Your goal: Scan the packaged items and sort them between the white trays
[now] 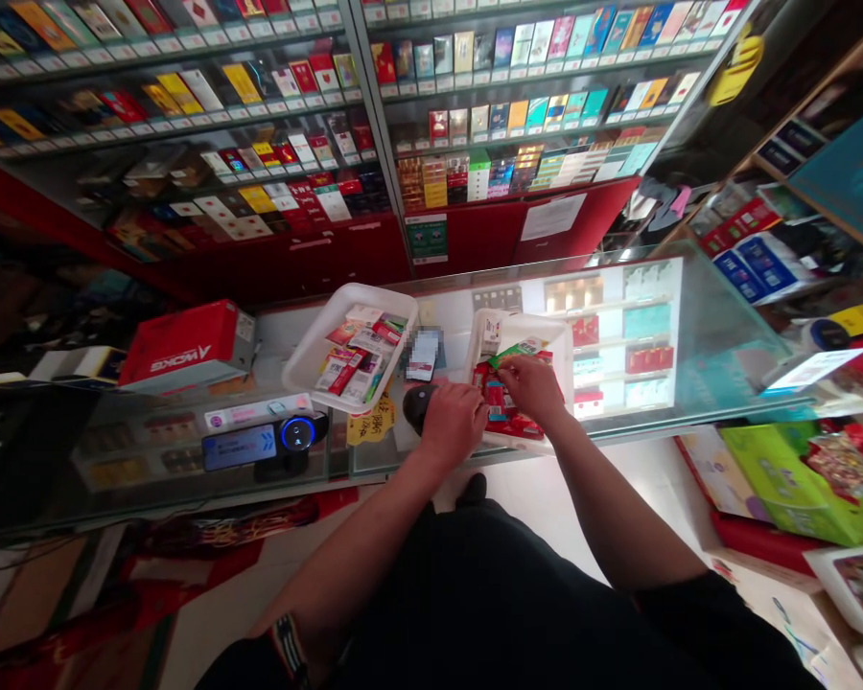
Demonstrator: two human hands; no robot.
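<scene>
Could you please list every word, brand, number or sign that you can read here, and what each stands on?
"WOKG", as near as I can read it: red box.
Too small or blurred to read: green packet at the right hand, yellow sign, lit screen, green poster, shelf labels.

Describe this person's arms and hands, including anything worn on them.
The left hand and right hand are bare, without gloves, and both forearms are uncovered. The left sleeve is short and black, its cuff edged by a striped band. The right sleeve is also black.
</scene>
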